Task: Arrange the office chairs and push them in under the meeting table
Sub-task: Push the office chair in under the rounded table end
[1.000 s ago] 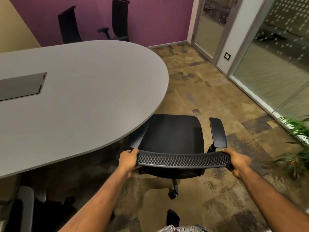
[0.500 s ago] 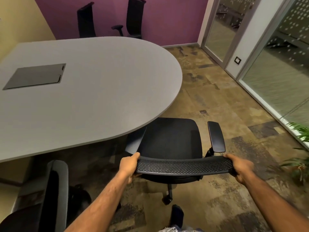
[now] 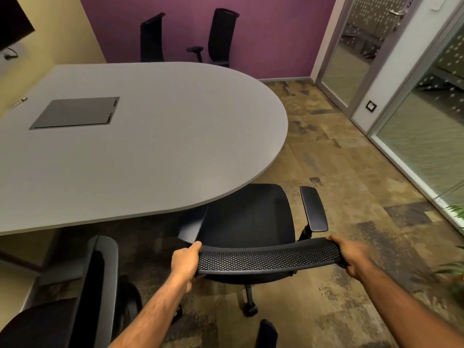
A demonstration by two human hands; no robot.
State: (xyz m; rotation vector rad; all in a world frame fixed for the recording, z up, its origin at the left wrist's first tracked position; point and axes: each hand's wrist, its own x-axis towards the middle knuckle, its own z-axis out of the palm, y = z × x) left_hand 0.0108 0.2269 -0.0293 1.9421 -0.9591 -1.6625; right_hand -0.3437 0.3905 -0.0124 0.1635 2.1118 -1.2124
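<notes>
A person is standing behind a black office chair (image 3: 251, 222) and holding the top of its mesh back (image 3: 266, 257) with both hands. The left hand (image 3: 184, 263) is gripping the left end, with its fingers curled under the edge and its thumb (image 3: 195, 247) lying on top. The right hand (image 3: 351, 257) is gripping the right end in the same way, with its fingers wrapped round it, though this hand is looking a bit blurry. The chair is sitting on the patchy brown floor (image 3: 351, 172) at the round end of the big grey tabletop (image 3: 150, 151). The front of its seat is tucking just under the edge of the tabletop. Its left armrest (image 3: 193, 226) is sitting partly under that edge, and its right armrest (image 3: 313, 208) is sticking out beside the tabletop. One wheel (image 3: 249, 310) is showing below the seat. Another black chair (image 3: 98, 292) is standing near the person's left arm, at the long side of the tabletop. Two more black chairs (image 3: 152, 37) (image 3: 222, 36) are standing on the far side, in front of the purple wall (image 3: 276, 33). A flat grey panel (image 3: 75, 113) is lying in the middle of the tabletop. A glass door (image 3: 351, 61) is standing off to the right.
</notes>
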